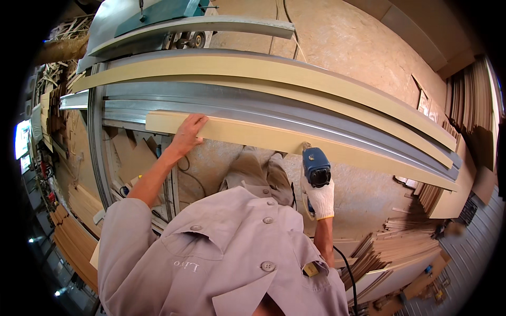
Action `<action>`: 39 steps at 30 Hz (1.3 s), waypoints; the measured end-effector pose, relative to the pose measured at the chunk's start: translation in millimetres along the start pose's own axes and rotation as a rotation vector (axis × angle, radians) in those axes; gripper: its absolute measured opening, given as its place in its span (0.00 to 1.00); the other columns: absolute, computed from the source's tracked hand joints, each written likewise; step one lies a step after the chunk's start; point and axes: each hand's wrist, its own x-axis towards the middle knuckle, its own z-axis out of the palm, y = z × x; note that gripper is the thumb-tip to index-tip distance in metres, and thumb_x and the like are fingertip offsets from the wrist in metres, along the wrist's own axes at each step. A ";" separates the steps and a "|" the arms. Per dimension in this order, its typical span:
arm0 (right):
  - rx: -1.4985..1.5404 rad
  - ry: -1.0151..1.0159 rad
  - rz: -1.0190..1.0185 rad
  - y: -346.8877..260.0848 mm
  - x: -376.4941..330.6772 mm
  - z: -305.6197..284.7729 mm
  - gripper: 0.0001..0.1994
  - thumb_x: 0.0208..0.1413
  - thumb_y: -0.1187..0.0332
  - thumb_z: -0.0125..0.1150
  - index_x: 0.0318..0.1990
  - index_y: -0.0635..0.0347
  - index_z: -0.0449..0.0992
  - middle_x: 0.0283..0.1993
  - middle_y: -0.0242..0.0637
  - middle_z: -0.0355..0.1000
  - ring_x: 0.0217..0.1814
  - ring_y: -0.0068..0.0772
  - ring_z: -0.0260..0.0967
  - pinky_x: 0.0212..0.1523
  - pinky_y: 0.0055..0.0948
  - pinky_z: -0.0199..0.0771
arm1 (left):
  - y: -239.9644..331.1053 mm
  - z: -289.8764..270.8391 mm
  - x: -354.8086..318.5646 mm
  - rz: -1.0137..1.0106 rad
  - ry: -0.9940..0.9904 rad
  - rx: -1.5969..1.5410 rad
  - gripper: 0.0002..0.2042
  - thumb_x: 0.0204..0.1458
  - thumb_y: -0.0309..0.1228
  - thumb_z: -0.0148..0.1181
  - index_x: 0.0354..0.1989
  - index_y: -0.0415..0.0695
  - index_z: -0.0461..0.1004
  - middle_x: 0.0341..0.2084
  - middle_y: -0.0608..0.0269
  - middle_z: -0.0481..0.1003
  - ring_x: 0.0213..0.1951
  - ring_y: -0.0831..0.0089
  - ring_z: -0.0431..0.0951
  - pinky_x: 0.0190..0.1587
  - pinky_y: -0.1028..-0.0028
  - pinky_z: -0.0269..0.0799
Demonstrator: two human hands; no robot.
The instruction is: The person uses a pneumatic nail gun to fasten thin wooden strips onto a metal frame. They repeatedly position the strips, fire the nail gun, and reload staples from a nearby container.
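Observation:
A long pale wooden board (253, 134) runs along the near side of the metal sliding table, with a thin lip along its far edge. My bare left hand (185, 136) grips this board near its left end, fingers over the top. In a white knit glove, my right hand (321, 199) is closed round a blue hand-held power tool (317, 164). The tool's front end meets the near edge of the board, right of its middle. Its exact kind cannot be made out, and the glove hides most of its handle.
Two more pale boards (226, 66) lie farther back on the metal table (158, 90). A teal machine (153, 18) stands at the far left. Stacked panels (390, 258) fill the lower right, and a black cable (352, 279) hangs beside my right arm.

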 end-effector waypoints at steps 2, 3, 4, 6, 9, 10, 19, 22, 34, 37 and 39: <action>-0.021 -0.018 0.004 5.3 2.4 -14.6 0.14 0.51 0.65 0.77 0.36 0.66 0.81 0.32 0.40 0.82 0.34 0.27 0.79 0.39 0.32 0.78 | 3.2 -2.5 0.2 -0.018 -0.016 0.004 0.35 0.33 0.18 0.70 0.59 0.37 0.72 0.55 0.51 0.72 0.59 0.50 0.71 0.64 0.60 0.70; -0.032 -0.027 0.006 7.9 3.6 -21.7 0.14 0.51 0.65 0.76 0.36 0.66 0.81 0.32 0.40 0.82 0.34 0.27 0.79 0.39 0.32 0.78 | 4.0 -3.8 0.2 -0.029 -0.026 0.005 0.35 0.33 0.18 0.70 0.59 0.37 0.72 0.56 0.51 0.72 0.59 0.50 0.71 0.64 0.60 0.70; -0.035 -0.027 0.009 13.1 5.6 -27.5 0.13 0.51 0.66 0.76 0.36 0.66 0.81 0.32 0.41 0.82 0.34 0.28 0.79 0.39 0.32 0.78 | 4.8 -5.3 -0.2 -0.040 -0.034 0.008 0.35 0.34 0.18 0.70 0.59 0.37 0.72 0.56 0.51 0.72 0.60 0.50 0.71 0.64 0.60 0.70; -0.040 -0.028 0.014 24.6 10.2 -37.9 0.12 0.51 0.68 0.75 0.37 0.66 0.81 0.32 0.42 0.82 0.35 0.28 0.80 0.40 0.32 0.78 | 6.3 -3.9 -1.6 -0.047 -0.040 0.019 0.36 0.34 0.18 0.70 0.60 0.38 0.72 0.57 0.51 0.72 0.60 0.50 0.71 0.64 0.60 0.70; 0.023 -0.016 -0.040 24.1 14.7 -53.6 0.14 0.51 0.68 0.73 0.42 0.66 0.81 0.30 0.38 0.80 0.29 0.27 0.78 0.32 0.34 0.78 | 2.8 -3.8 -0.5 -0.062 -0.056 0.018 0.36 0.35 0.17 0.70 0.61 0.38 0.72 0.58 0.50 0.71 0.61 0.50 0.71 0.65 0.61 0.69; -0.001 -0.018 -0.053 28.9 16.8 -58.5 0.13 0.51 0.68 0.73 0.41 0.66 0.80 0.30 0.37 0.80 0.28 0.27 0.78 0.32 0.34 0.78 | 2.2 -3.8 -1.0 -0.070 -0.061 0.013 0.36 0.35 0.17 0.70 0.61 0.38 0.71 0.58 0.50 0.71 0.62 0.50 0.71 0.65 0.61 0.69; 0.083 0.009 0.076 57.2 24.7 -100.9 0.10 0.51 0.70 0.71 0.37 0.65 0.79 0.25 0.34 0.77 0.25 0.26 0.76 0.29 0.31 0.76 | 2.0 0.3 -4.6 -0.076 -0.040 0.040 0.36 0.36 0.17 0.70 0.62 0.39 0.71 0.59 0.51 0.71 0.62 0.50 0.70 0.66 0.60 0.69; 0.032 0.097 0.067 68.1 23.8 -108.7 0.07 0.52 0.71 0.69 0.35 0.64 0.79 0.25 0.33 0.77 0.25 0.27 0.76 0.28 0.30 0.75 | 4.4 -1.8 -4.0 -0.046 -0.037 0.037 0.36 0.36 0.17 0.70 0.62 0.39 0.71 0.59 0.51 0.71 0.61 0.50 0.71 0.65 0.60 0.70; 0.264 0.072 0.164 77.0 21.0 -95.9 0.05 0.53 0.74 0.67 0.35 0.64 0.77 0.22 0.35 0.74 0.18 0.28 0.72 0.22 0.30 0.73 | -16.1 11.0 -8.9 0.010 0.011 0.028 0.38 0.33 0.18 0.73 0.61 0.38 0.72 0.59 0.50 0.72 0.63 0.50 0.71 0.67 0.60 0.68; 0.261 0.010 0.164 78.6 8.5 -52.9 0.04 0.53 0.74 0.68 0.33 0.63 0.77 0.22 0.34 0.74 0.19 0.27 0.73 0.22 0.28 0.73 | -16.1 14.6 -10.2 0.004 0.034 0.020 0.38 0.33 0.19 0.74 0.61 0.38 0.72 0.58 0.50 0.72 0.62 0.50 0.71 0.66 0.60 0.68; 0.174 -0.046 0.086 58.5 -4.5 -10.5 0.06 0.52 0.73 0.70 0.32 0.62 0.77 0.24 0.33 0.75 0.21 0.26 0.73 0.24 0.29 0.74 | -18.2 14.6 -7.9 0.040 0.023 0.012 0.38 0.33 0.20 0.73 0.61 0.38 0.72 0.58 0.48 0.72 0.62 0.49 0.71 0.66 0.59 0.69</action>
